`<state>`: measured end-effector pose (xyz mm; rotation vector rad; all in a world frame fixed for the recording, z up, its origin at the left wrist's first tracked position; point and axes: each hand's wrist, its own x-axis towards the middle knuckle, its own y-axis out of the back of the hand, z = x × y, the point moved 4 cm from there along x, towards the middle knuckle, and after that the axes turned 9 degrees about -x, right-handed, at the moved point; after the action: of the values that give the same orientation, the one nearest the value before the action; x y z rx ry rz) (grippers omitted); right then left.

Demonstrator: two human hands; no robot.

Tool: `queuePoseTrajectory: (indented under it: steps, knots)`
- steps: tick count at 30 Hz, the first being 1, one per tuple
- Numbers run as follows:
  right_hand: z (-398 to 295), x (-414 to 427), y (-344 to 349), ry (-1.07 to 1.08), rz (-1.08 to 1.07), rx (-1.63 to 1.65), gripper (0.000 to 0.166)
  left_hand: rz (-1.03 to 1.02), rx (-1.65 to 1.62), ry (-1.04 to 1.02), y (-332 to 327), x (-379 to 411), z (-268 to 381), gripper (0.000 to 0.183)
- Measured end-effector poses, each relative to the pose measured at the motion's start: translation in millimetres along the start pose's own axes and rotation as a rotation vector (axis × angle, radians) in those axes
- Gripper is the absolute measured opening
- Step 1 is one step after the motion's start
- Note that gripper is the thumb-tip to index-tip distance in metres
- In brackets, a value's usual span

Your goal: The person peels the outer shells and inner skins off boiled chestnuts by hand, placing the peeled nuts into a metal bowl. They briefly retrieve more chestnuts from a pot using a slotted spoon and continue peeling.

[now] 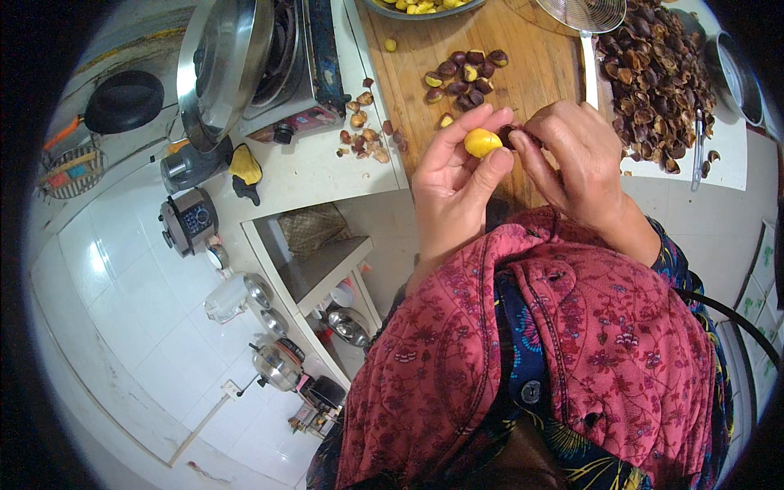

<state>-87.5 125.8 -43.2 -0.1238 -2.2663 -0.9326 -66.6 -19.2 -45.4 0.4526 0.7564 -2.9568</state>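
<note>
Between the thumb and fingers of my left hand [456, 177] is a peeled yellow chestnut kernel [482, 143]. Close beside it, my right hand [576, 156] pinches a piece of dark brown chestnut shell [509, 136]; whether shell and kernel still touch is hard to tell. Both hands are over the near part of a wooden cutting board [416, 79]. Beyond them on the board lie several brown chestnuts [468, 76], some with yellow flesh showing. One lone yellow kernel [390, 45] rests farther left, near a bowl of peeled kernels [422, 7] at the top edge.
A large heap of empty shells [655, 86] covers the right side, with a knife [697, 150] at its near edge. A wire skimmer [582, 12] lies across the board. Shell scraps [365, 138] dot the left counter beside a gas stove [288, 116] and a leaning steel lid [223, 67].
</note>
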Motion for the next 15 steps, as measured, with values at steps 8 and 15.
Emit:
queuePoseTrajectory:
  steps: [8,15]
  knots:
    - [53,-19,-7,-0.455,-0.163,0.041,0.014,0.027,-0.11,0.189,30,72,-9,0.034]
    - [142,-61,-9,-1.025,-0.225,0.558,0.022,-0.184,0.427,-0.289,17,208,38,0.039]
